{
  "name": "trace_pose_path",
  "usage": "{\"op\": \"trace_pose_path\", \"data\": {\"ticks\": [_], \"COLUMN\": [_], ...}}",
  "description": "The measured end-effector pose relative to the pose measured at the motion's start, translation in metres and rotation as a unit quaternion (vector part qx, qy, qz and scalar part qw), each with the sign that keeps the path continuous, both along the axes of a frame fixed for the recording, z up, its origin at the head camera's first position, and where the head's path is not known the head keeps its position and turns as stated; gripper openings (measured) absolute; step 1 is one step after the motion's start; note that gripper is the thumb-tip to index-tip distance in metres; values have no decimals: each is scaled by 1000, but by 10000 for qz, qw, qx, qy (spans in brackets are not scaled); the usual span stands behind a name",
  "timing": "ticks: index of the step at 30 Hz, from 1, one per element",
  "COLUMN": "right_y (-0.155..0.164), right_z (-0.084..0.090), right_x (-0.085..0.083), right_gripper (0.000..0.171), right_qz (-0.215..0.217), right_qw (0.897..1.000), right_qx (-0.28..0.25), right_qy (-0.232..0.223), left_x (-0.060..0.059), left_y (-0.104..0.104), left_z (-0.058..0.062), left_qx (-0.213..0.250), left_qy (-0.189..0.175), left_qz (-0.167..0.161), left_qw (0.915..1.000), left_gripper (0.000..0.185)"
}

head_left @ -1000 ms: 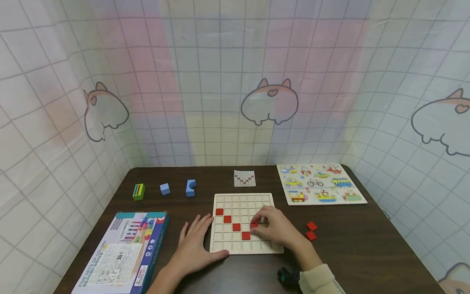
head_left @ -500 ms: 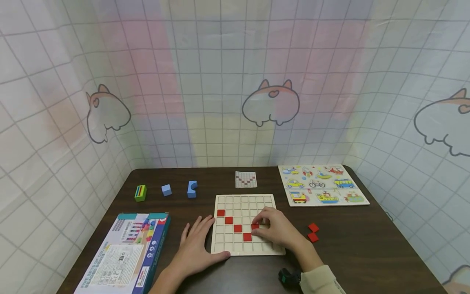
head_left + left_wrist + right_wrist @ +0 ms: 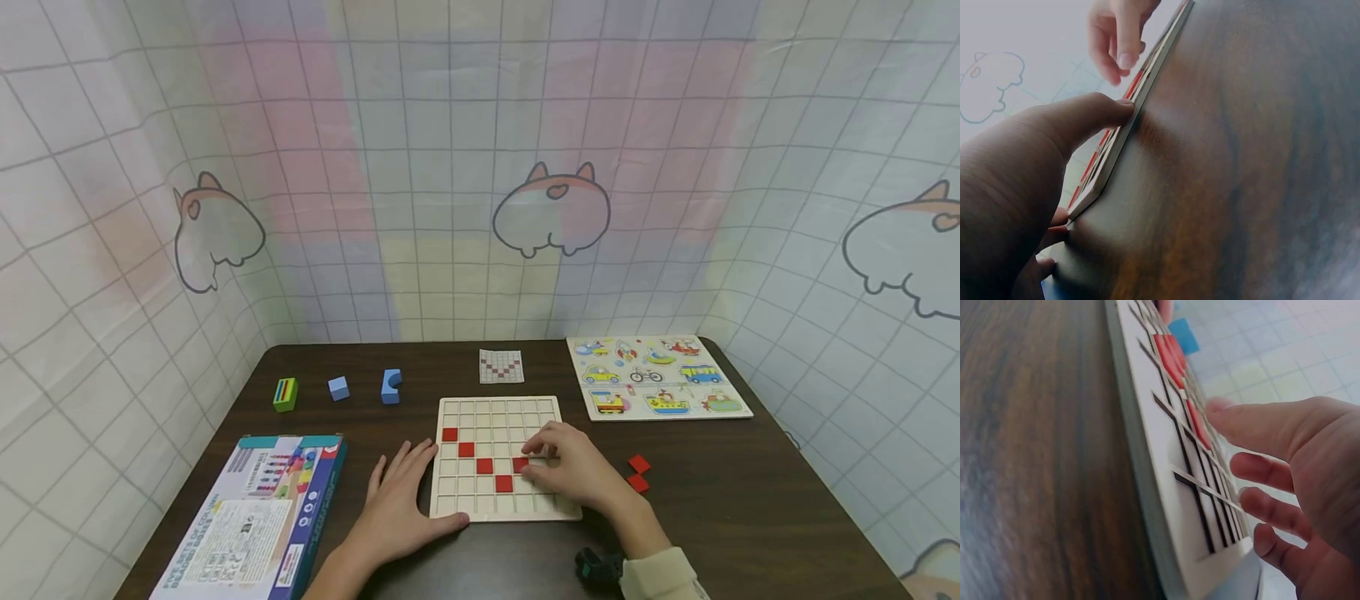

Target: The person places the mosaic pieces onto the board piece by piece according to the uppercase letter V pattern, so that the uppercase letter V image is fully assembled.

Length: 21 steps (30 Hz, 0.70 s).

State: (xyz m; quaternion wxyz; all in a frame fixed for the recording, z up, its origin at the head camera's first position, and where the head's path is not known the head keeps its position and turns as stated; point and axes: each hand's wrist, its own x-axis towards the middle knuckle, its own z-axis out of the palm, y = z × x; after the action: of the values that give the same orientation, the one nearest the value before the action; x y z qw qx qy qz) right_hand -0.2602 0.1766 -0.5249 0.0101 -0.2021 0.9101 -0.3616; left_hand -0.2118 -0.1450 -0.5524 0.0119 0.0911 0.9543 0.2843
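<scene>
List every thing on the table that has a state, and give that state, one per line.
Grid board: flat on the table, five red tiles seated in a V.
Fifth red tile: in its cell, under the right hand's fingertips.
Right hand: on the board, fingers on that tile.
Left hand: flat, thumb against the board's edge.
Two spare red tiles: loose on the table.
Vehicle puzzle: all pieces in.
Box: closed, lying flat.
</scene>
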Motion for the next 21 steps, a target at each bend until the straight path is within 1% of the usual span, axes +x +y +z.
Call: {"op": "trace_pose_path", "data": {"ticks": [4, 8, 16, 21], "right_y": [8, 22, 59, 82], "right_z": [2, 5, 8, 7], "right_x": [7, 16, 25, 30], "right_gripper": [19, 24, 27, 27], "right_qz": [13, -47, -427, -585], "right_qw": [9999, 9997, 9979, 9967], "right_qx": [105, 223, 443, 440], "right_qy": [-4, -2, 176, 346], "left_x": [1, 1, 1, -1], "left_y": [1, 2, 1, -1], "left_z": [-2, -3, 0, -3], "left_qx": [-17, -19, -2, -47], "left_qy": [12, 33, 89, 111], "left_qz": [-24, -55, -31, -15], "left_qw": [10000, 10000, 10000, 9999], "left_gripper": [125, 125, 124, 126]}}
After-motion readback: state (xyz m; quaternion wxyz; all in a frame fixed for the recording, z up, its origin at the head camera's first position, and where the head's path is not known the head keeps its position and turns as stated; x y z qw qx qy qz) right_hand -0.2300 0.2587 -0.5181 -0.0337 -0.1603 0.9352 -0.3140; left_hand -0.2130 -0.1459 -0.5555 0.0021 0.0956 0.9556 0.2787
